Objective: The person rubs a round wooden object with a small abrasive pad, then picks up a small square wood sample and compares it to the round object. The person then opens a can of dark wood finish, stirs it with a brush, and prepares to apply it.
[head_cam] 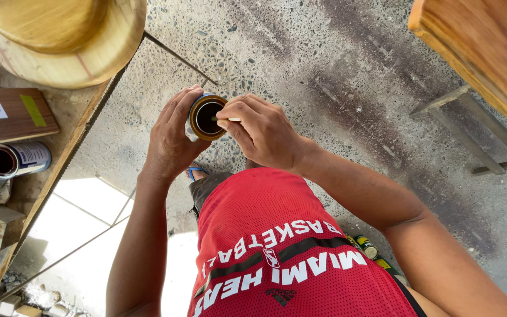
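Can (207, 117), one small round open tin with dark inside, is gripped by left hand (171, 138) above the floor (335, 64); right hand (262, 132) pinches one thin stick (230, 119) across its mouth. One second can (14, 159) lies on the workbench's (66, 126) right edge.

At the frame's centre the left hand (171, 138) hides the side of the small open tin (206, 117), so only its rim and dark inside show. The right hand (262, 132) covers most of the thin stick (230, 119) in its grip. The round wooden piece (60, 35), upper left, and the wooden board (482, 53), upper right, are cut off by the edges.
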The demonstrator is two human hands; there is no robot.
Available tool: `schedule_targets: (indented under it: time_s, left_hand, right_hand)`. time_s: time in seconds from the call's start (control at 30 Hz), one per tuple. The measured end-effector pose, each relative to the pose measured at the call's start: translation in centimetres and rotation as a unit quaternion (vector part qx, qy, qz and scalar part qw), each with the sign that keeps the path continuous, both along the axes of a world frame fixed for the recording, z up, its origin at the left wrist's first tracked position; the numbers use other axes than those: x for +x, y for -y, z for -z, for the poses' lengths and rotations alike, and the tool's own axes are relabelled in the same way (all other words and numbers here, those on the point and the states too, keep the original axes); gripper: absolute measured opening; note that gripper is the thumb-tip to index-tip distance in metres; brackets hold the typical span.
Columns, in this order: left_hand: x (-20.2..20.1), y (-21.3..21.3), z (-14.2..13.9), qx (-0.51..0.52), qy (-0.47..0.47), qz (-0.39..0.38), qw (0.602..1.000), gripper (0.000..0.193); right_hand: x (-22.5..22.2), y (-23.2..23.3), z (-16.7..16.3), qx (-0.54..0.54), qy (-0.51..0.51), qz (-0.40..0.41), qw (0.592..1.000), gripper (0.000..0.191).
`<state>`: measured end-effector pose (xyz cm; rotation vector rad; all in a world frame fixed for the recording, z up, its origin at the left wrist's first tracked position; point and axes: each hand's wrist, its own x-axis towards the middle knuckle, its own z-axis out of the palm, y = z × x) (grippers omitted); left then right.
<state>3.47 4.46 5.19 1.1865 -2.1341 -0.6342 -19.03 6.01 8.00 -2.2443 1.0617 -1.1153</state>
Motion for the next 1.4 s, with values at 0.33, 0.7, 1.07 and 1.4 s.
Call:
schedule_targets:
  time_s: [0.33,0.7,1.07,1.4]
  left_hand:
    - [-0.5,1.7,-1.4,0.005,-0.015,0.027,1.000,0.082]
    - [-1.4,6.6,-3.1,0.050,-0.029,0.065,0.996,0.086]
    - [-3.7,17.5,-2.5,0.049,-0.062,0.122,0.989,0.081]
    - [-8.7,25.8,-1.5,0.005,-0.080,0.180,0.980,0.081]
  right_hand:
    - [-0.4,0.8,-1.4,0.014,-0.011,-0.006,1.000,0.009]
    - [-1.0,5.0,-4.4,-0.023,-0.051,0.039,0.998,0.014]
    - [-3.2,13.7,-4.8,0.021,-0.066,0.071,0.995,0.010]
    - [-7.5,19.9,-4.1,-0.003,-0.080,0.098,0.992,0.014]
